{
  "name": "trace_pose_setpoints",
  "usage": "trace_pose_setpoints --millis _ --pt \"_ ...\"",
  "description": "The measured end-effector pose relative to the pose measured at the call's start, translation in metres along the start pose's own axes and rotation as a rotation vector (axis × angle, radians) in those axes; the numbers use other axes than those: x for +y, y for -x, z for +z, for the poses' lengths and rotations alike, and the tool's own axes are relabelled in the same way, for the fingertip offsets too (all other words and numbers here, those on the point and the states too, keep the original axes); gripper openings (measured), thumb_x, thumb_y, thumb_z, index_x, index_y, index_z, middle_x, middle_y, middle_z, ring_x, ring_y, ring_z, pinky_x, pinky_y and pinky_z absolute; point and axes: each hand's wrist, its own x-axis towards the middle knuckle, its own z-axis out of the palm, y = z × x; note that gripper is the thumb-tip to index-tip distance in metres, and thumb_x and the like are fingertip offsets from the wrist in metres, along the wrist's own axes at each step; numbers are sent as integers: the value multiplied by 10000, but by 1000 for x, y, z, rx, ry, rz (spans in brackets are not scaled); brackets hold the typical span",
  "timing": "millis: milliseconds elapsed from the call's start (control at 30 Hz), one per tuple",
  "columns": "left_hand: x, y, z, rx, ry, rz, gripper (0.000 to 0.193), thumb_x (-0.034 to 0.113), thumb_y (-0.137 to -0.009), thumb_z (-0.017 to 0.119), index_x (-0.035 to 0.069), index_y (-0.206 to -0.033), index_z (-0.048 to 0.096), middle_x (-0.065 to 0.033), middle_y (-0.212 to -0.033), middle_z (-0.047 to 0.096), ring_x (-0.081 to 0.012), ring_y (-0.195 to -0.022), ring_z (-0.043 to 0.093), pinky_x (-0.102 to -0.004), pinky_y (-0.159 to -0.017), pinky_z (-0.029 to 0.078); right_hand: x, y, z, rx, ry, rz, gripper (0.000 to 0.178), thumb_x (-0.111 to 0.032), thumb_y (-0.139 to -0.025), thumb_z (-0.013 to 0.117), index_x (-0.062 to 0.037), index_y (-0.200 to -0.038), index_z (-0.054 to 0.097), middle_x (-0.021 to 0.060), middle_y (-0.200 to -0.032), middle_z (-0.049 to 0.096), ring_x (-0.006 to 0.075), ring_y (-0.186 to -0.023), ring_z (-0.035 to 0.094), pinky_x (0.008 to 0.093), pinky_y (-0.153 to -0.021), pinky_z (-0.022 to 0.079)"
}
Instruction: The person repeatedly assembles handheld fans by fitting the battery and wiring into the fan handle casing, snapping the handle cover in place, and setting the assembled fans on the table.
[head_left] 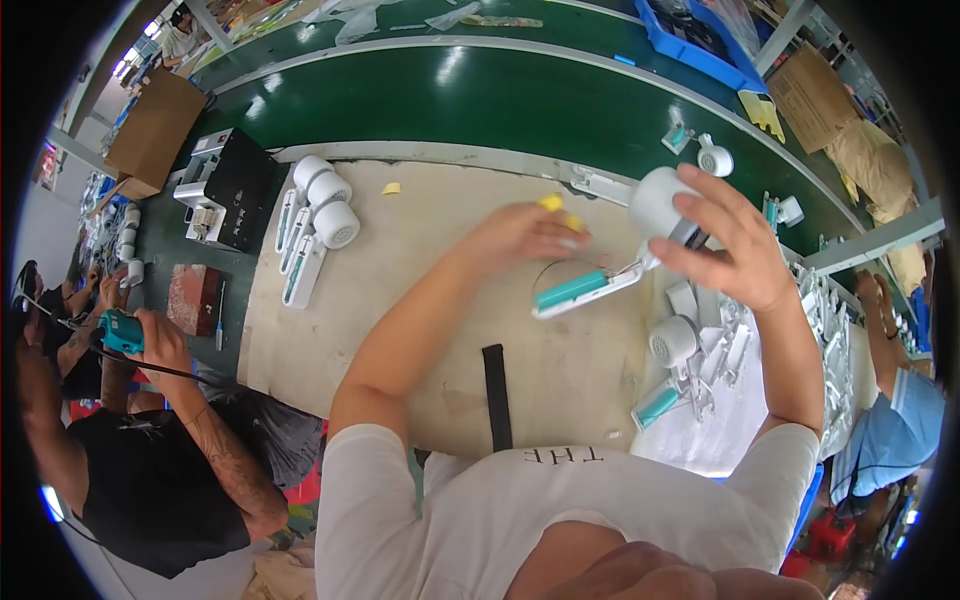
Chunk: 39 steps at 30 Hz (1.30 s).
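My right hand [728, 240] grips a white hand-held fan [655, 205] by the neck under its round head; the open white handle with a teal battery [572, 290] points down-left over the beige mat [400, 300]. My left hand [520, 237] hovers just left of the fan, fingers pinched, with yellow tips on two fingers. A thin dark wire loops near the handle.
Three finished white fans [315, 225] lie at the mat's far left beside a black box [235, 190]. Loose fan parts and a teal battery [657, 405] pile at the right. A green conveyor belt [480, 100] runs behind. Another person [150, 440] at left holds a teal tool.
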Motion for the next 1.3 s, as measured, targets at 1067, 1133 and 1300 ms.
trace_pose_setpoints --millis 1067,1133,1300 --pt "-3 67 92 -19 -739 263 212 96 -788 550 15 -966 470 -74 -815 553 -101 -604 524 -245 -521 436 -76 42 8 114 39 515 590 15 -552 712 -52 -1099 501 117 -1005 549 344 -914 590 380 -721 512" --pt "-4 66 94 26 -799 304 225 100 -776 557 10 -964 472 -77 -804 556 -103 -584 507 -247 -514 424 -75 40 8 114 50 452 636 30 -538 714 -63 -1127 494 119 -1025 544 343 -951 584 369 -745 508" --pt "3 66 96 64 -929 277 252 116 -745 570 5 -949 473 -80 -764 557 -108 -555 463 -257 -497 400 -75 37 -2 -6 -125 565 689 39 -538 707 -101 -1174 483 116 -1063 533 320 -1035 551 356 -770 498"
